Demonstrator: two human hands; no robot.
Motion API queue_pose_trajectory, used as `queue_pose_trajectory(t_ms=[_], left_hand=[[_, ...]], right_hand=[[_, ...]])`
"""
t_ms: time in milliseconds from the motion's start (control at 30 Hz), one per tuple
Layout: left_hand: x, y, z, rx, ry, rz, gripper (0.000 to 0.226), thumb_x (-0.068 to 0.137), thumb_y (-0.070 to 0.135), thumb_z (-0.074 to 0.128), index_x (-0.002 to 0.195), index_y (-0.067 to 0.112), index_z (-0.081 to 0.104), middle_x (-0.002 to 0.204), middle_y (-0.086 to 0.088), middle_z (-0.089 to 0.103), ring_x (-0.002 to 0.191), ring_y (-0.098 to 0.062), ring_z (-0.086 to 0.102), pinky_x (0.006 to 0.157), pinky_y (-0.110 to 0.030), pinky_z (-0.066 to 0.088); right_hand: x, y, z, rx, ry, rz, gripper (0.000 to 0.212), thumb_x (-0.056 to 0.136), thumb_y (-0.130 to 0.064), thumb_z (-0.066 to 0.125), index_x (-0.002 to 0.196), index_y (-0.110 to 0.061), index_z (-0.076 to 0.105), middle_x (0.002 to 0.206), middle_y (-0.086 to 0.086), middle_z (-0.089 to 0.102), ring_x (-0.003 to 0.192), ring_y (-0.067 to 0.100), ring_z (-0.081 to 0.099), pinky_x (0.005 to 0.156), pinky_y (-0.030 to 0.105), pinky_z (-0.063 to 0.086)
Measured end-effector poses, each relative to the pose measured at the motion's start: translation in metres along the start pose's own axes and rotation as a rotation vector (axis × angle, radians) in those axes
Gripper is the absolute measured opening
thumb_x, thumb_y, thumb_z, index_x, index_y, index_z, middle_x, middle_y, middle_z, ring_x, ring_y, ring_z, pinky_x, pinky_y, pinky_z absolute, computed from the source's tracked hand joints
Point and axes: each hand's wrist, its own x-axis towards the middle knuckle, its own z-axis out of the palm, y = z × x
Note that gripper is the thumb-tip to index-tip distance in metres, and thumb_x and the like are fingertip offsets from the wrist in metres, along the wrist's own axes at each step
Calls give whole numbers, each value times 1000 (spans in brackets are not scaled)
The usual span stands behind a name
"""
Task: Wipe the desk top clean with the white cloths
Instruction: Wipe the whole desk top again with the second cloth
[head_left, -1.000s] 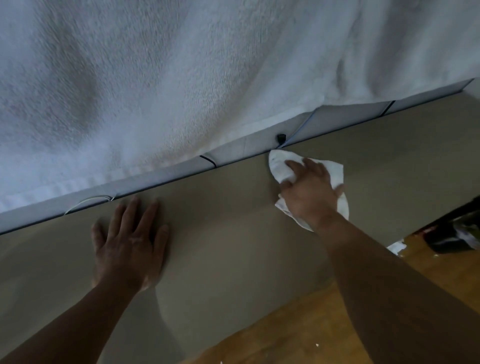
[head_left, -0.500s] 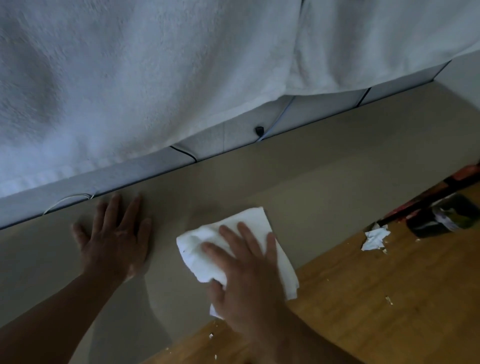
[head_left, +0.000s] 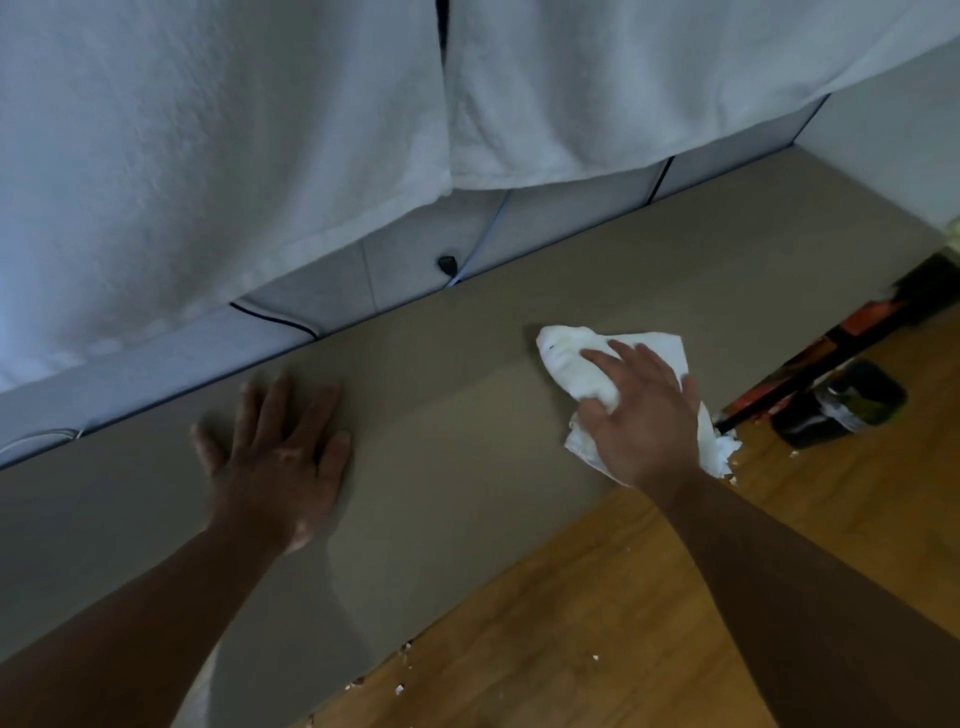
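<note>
The beige desk top runs diagonally from lower left to upper right. My right hand presses a crumpled white cloth flat against it near the desk's front edge, fingers spread over the cloth, which sticks out to the upper left and right of the hand. My left hand lies flat on the bare desk to the left, fingers apart, holding nothing.
Large white towels hang over the grey partition behind the desk, with a cable and a small black clip. Wooden floor with white crumbs lies below. A dark bottle and an orange-black object lie at right.
My right hand has slid the cloth from the near middle of the desk out to the right along the front edge. The left hand stays planted flat.
</note>
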Motion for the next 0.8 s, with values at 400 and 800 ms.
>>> queue_pose_trajectory(t_ms=[400,800], left_hand=[[17,40,-6,64,-19,24,70,92,67,-1,158,48,-13,172,-3,-16,158,-24,-17,124,-64,1],[52,68,-3,38,100,165,64,98,58,12,156,40,35,165,-15,30,154,-37,23,117,-67,22]], right_hand=[[-45,-92,31,-109,22,181,56,94,-51,38,148,-41,46,161,5,40,151,38,30,109,79,23],[8,-108,28,-8,-245,-173,68,83,-49,41,150,-56,32,167,-6,25,157,27,10,118,74,4]])
